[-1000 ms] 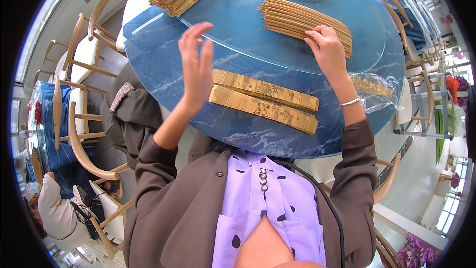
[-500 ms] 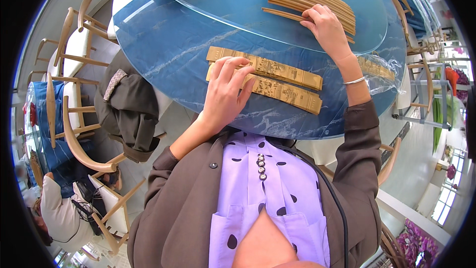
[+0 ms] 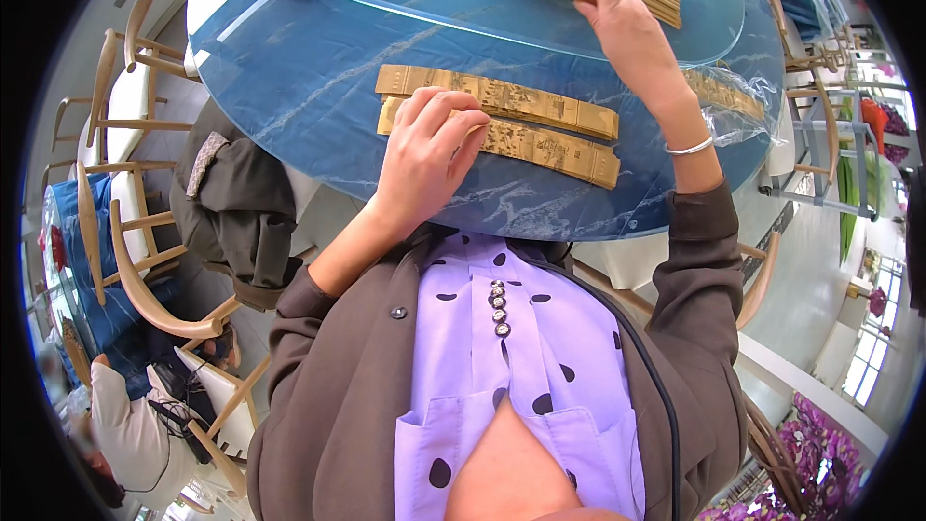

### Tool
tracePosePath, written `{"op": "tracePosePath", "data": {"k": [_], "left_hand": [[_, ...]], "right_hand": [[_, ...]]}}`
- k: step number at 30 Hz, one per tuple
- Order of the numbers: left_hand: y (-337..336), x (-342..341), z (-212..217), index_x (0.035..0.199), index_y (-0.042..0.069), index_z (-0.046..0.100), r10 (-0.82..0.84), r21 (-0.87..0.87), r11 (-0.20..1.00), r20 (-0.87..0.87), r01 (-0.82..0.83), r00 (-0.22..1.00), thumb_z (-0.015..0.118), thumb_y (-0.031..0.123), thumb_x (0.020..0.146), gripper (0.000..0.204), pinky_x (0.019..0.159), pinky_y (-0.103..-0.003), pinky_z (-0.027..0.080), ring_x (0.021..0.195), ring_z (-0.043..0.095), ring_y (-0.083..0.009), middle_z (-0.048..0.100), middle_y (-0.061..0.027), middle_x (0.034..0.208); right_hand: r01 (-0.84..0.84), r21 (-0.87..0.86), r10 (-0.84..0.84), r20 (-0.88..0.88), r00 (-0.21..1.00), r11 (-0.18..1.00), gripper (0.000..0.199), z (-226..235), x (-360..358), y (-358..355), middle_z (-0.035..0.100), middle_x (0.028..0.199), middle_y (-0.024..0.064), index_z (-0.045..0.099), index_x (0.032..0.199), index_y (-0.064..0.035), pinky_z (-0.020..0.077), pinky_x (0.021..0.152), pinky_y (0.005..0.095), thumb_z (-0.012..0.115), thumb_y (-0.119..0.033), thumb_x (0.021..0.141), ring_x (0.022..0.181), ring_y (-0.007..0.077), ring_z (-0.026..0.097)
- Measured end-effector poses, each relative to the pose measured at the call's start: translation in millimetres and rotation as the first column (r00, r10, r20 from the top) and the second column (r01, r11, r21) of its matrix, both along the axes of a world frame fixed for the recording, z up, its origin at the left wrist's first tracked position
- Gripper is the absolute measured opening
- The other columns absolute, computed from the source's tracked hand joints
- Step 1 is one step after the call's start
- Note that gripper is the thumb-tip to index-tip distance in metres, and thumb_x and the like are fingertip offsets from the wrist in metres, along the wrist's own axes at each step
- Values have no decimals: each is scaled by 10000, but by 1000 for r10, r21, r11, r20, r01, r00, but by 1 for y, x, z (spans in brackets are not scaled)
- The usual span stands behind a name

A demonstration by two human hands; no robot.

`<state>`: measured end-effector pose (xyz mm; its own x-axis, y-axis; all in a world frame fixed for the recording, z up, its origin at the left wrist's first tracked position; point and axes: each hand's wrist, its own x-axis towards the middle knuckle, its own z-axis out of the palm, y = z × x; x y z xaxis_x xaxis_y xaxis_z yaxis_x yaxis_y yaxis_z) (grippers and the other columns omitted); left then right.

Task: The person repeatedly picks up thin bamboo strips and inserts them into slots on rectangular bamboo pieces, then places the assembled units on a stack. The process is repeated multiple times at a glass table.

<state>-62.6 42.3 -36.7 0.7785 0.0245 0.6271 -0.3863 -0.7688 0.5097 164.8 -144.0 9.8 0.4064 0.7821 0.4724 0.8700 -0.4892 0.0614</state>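
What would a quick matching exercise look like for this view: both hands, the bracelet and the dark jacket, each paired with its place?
Things:
1. left hand
2. right hand
3. silver bracelet
4. dark jacket

Places:
A. draped over a chair beside the table
B. on the nearer gold strip
C. around the right wrist
D. on the fan of wooden sticks on the glass turntable

Pairs: 1-B, 2-D, 3-C, 4-A

Two long, flat golden packets (image 3: 502, 125) lie side by side near the front edge of the blue surface (image 3: 289, 87). A crumpled clear plastic wrapper (image 3: 738, 96) holding golden strips sits at its right edge.
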Motion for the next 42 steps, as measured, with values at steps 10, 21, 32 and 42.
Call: {"op": "tracePosePath", "data": {"k": [10,21,32,42], "left_hand": [[-32,68,23,1047,12,662,-308,272,892,-218,360,926,731,237,889,283,882,-383,498,978,575,-270,612,-86,993],[-58,107,0,1083,35,682,-322,425,798,-297,426,899,761,299,851,360,933,-377,486,1040,567,-252,607,-75,1029],[-56,91,10,1077,54,666,-341,287,885,-135,366,930,752,274,852,326,919,-374,452,1040,569,-250,609,-74,1042],[-50,78,11,1224,46,648,-427,118,890,-117,440,896,759,244,852,437,899,-409,524,1014,636,-294,632,-105,1113]], "right_hand": [[337,848,532,-522,667,410,694,35,-71,-81,399,702,-14,517,915,-43,212,475,212,252,-673,1035,537,57,287],[446,849,607,-519,601,284,618,22,-105,-101,334,673,-36,531,885,-76,179,465,234,332,-639,1045,524,57,245],[545,170,7,-958,287,821,272,6,-108,-97,622,771,-43,728,1069,14,369,604,198,726,-237,965,686,25,510],[463,197,245,-968,-46,864,208,17,-100,-98,531,641,-88,746,1022,13,204,453,185,758,-169,923,497,-20,340]]}}
